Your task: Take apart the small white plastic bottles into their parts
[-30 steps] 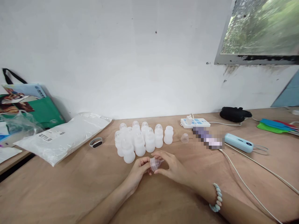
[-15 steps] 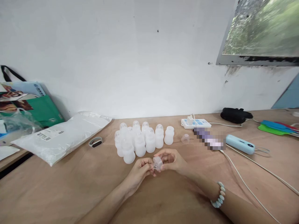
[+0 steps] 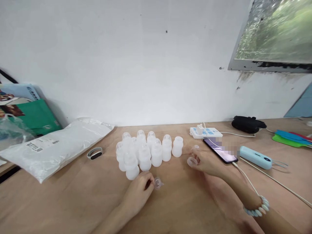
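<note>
Several small white plastic bottles (image 3: pixel 146 151) stand clustered on the wooden table (image 3: pixel 60 198), most with clear dome caps. My left hand (image 3: pixel 137 195) rests on the table in front of them, fingertips pinched on a small clear nipple piece (image 3: pixel 158 183). My right hand (image 3: pixel 207 162) is stretched out to the right of the bottles and holds a clear cap (image 3: pixel 191 161). Another clear dome cap (image 3: pixel 195 148) lies just behind its fingers.
A white plastic bag (image 3: pixel 53 148) and a wristband (image 3: pixel 94 153) lie at the left, with a green bag (image 3: pixel 36 117) behind. To the right are a power strip (image 3: pixel 206 132), a phone (image 3: pixel 220 151) on a cable, a light blue device (image 3: pixel 255 157), a black pouch (image 3: pixel 247 123).
The hands have come apart: my right hand moved right with the clear cap, toward the loose dome cap. My left hand stayed near the bottles with the nipple piece. The camera tilted slightly.
</note>
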`<state>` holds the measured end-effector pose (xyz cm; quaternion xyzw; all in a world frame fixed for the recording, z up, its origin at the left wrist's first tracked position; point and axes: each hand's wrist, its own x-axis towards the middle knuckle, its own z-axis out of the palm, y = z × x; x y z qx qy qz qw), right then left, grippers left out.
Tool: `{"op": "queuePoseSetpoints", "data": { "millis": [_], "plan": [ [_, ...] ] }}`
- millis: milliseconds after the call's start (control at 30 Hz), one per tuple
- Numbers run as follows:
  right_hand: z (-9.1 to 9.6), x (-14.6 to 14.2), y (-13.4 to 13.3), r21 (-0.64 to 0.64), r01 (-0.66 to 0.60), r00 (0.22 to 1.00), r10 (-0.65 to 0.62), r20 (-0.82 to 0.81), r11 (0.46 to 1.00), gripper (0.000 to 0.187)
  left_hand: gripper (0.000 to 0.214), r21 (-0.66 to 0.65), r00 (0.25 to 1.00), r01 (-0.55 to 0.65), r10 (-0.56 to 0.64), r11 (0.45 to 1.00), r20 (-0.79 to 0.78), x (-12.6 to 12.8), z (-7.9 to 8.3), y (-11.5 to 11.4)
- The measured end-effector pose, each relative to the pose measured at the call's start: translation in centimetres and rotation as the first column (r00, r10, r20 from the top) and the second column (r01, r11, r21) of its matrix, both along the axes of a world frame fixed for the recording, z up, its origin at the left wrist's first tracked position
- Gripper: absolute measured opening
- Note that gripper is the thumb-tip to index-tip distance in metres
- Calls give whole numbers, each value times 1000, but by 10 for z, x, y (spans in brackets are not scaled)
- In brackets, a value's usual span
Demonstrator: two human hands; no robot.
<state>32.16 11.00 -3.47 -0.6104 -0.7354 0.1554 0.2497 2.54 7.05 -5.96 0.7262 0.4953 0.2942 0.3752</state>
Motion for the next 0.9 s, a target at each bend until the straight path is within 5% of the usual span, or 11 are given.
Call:
{"op": "queuePoseSetpoints", "data": {
  "millis": [133, 233, 367, 500, 667, 833, 900],
  "plan": [
    [5, -17, -15, -83, -199, 974, 206, 90, 976, 27, 22, 146, 913, 78, -12, 986, -408, -4, 3, -3],
    [15, -33, -18, -49, -252, 954, 257, 156, 966, 34, 24, 172, 818, 143, -19, 975, -574, -4, 3, -4],
    [28, -50, -3, 210, -149, 981, 118, 153, 966, 15, 26, 222, 785, 185, -9, 957, -619, -7, -1, -5],
    [34, -68, 23, 455, -202, 962, 88, 260, 867, 41, 27, 373, 818, 208, 48, 904, -573, -13, -11, -4],
    [30, -77, 43, 422, -264, 948, 154, 277, 867, 38, 21, 605, 852, 260, 116, 753, -511, -16, -23, 2],
    [36, -58, 16, 531, -22, 999, 44, -29, 847, 26, 17, 832, 908, 224, 202, 507, -367, -13, -17, -3],
    [41, -50, -5, 496, 58, 985, 33, -172, 867, 30, 16, 863, 930, 178, 205, 473, -305, -9, -13, -9]
  ]
}}
